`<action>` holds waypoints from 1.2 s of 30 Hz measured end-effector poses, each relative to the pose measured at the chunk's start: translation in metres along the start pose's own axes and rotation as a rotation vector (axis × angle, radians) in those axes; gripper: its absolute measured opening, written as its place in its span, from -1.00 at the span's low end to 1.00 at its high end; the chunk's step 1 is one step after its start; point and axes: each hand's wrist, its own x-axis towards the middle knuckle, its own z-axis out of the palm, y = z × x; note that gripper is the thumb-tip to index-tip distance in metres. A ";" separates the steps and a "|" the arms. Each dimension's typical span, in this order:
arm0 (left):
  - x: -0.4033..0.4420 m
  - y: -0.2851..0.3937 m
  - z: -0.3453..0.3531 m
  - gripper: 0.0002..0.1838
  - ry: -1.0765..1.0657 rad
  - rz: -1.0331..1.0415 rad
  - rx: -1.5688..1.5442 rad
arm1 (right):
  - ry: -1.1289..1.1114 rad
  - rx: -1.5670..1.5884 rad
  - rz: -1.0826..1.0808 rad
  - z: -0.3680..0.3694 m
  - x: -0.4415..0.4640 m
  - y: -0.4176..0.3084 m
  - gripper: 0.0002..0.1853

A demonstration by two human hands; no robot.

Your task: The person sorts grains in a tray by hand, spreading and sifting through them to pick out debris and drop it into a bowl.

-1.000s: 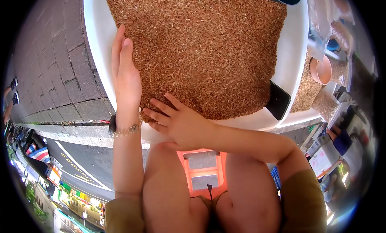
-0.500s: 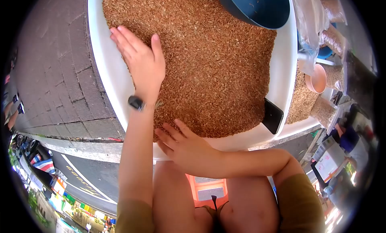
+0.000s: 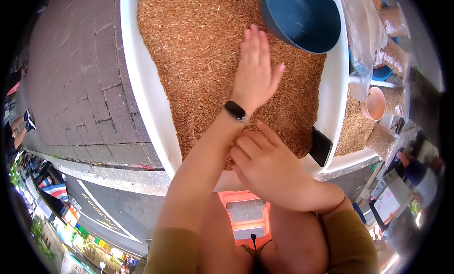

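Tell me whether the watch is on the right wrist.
No, the watch is on the left wrist, just behind the left hand over the grain; the right hand has a bare wrist.

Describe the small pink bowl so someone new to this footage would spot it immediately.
Start at the big white tub of reddish-brown grain, then look just past its right wall to the paler grain. The pink bowl is there, close to the clear bags of grain. Its pink colour and smaller size set it apart from the dark blue bowl over the reddish-brown grain.
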 end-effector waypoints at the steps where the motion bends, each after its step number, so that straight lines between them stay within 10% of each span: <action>1: -0.003 0.008 0.001 -0.17 0.018 -0.014 -0.145 | -0.001 0.020 0.012 -0.008 0.000 0.003 -0.70; 17: -0.057 0.054 0.011 -0.28 -0.096 0.616 -0.381 | 0.051 0.071 0.054 -0.018 0.021 0.012 -0.72; 22: -0.074 0.027 -0.076 -0.52 -0.213 0.199 -0.371 | 0.456 0.097 0.029 -0.033 0.021 0.026 -0.73; 29: -0.065 -0.046 -0.264 -0.58 0.760 0.033 -0.926 | 1.120 0.151 0.212 -0.040 0.006 0.063 -0.75; 36: -0.078 -0.009 -0.305 -0.57 0.757 0.322 -1.129 | 1.215 0.359 0.165 -0.029 0.011 0.067 -0.68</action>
